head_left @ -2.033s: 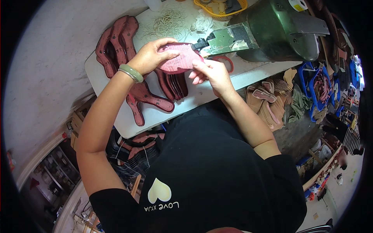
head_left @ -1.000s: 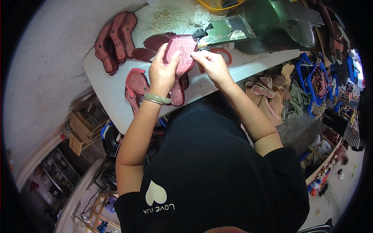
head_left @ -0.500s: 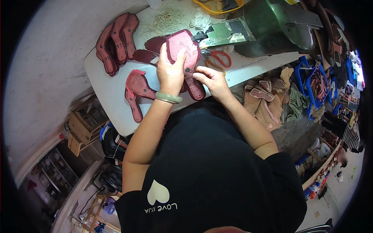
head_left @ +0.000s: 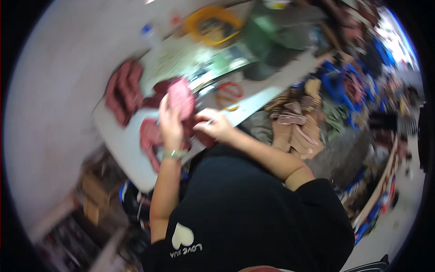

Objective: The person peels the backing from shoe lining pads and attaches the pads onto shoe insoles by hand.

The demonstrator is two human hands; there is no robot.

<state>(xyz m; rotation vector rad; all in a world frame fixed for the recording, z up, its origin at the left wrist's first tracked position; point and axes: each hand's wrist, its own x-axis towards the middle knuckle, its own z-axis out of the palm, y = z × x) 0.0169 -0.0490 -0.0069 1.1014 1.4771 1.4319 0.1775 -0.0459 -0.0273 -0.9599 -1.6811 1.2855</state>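
In my left hand (head_left: 172, 123) is a shoe insole (head_left: 182, 99), its pink face up and its rim dark maroon; my fingers are closed round its left side. My right hand (head_left: 216, 127) is beside the insole's lower right edge, fingertips pinched together. What lies between them is blurred and cannot be made out. Left of the held piece, a pair of pink insoles (head_left: 150, 135) rests on the white table (head_left: 115, 149), and darker maroon pieces (head_left: 158, 94) lie behind. Farther left sits a stack of pink insoles (head_left: 124, 90).
A green sewing machine (head_left: 276, 38) stands at the back right, with scissors (head_left: 230, 93) with red and orange handles near it. Beyond are a yellow basket (head_left: 192, 27), pale loose thread (head_left: 174, 59) and a blue-capped bottle (head_left: 149, 36). Tan cut pieces (head_left: 294, 131) are heaped right of the table.
The whole view has shifted and blurred, with the table sitting lower and more to the left in it. The insole stays in my left hand; my right hand remains close beside it.
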